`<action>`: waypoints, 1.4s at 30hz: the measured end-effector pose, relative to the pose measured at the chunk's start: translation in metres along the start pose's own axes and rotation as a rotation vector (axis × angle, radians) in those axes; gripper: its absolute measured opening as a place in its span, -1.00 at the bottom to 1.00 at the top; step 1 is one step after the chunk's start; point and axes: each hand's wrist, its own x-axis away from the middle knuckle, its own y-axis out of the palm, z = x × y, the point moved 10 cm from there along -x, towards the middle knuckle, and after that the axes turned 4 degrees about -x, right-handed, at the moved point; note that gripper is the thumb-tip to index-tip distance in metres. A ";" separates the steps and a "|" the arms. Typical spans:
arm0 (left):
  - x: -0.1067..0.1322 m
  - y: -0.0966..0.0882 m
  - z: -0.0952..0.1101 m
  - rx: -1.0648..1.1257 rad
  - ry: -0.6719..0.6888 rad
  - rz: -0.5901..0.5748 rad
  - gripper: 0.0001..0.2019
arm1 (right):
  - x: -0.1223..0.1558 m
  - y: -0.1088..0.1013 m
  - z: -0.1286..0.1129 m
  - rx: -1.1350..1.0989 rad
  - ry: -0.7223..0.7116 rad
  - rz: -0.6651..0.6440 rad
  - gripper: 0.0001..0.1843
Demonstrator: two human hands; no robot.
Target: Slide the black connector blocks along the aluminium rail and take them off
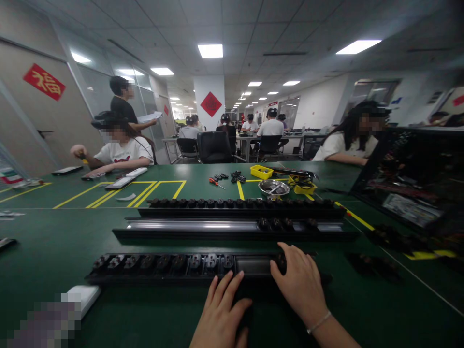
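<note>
A long black metal channel (pixel 257 265) lies crosswise on the table in front of me. A row of black socket modules (pixel 179 262) fills its left part, followed by a bare stretch. My left hand (pixel 226 309) has its fingers spread, with the tips at the channel's front edge by the last module of that row. Farther right, my right hand (pixel 299 280) curls over the channel, thumb and fingers around a black socket module (pixel 280 262) that is mostly hidden. What lies under that palm is out of sight.
Behind lie a second channel (pixel 192 225) with a few modules and a third row of modules (pixel 217 204). Loose black parts (pixel 375 266) sit at right. A metal bowl (pixel 273 187), yellow bins (pixel 261 171) and a screwdriver (pixel 216 182) stand farther back. Co-workers sit across the table.
</note>
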 end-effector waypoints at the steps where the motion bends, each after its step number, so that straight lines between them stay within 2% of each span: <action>1: 0.000 0.000 0.001 0.000 0.004 0.003 -0.56 | 0.000 0.000 0.002 0.008 0.004 0.002 -0.55; 15: 0.000 0.001 0.001 -0.008 0.009 -0.003 -0.56 | 0.001 0.002 0.006 0.014 0.010 -0.002 -0.53; 22: -0.003 -0.009 0.001 -0.017 -0.050 -0.014 -0.60 | 0.001 0.003 0.009 -0.002 0.027 -0.024 -0.54; 28: -0.004 -0.011 0.004 -0.039 0.003 -0.013 -0.57 | 0.002 0.001 0.022 0.009 0.083 -0.007 -0.51; 32: -0.003 -0.010 0.002 -0.062 -0.067 0.023 -0.59 | 0.003 -0.001 0.031 0.024 0.112 -0.005 -0.51; 42: -0.005 -0.016 0.006 -0.070 -0.060 0.024 -0.51 | 0.003 -0.004 0.031 0.019 0.115 0.019 -0.53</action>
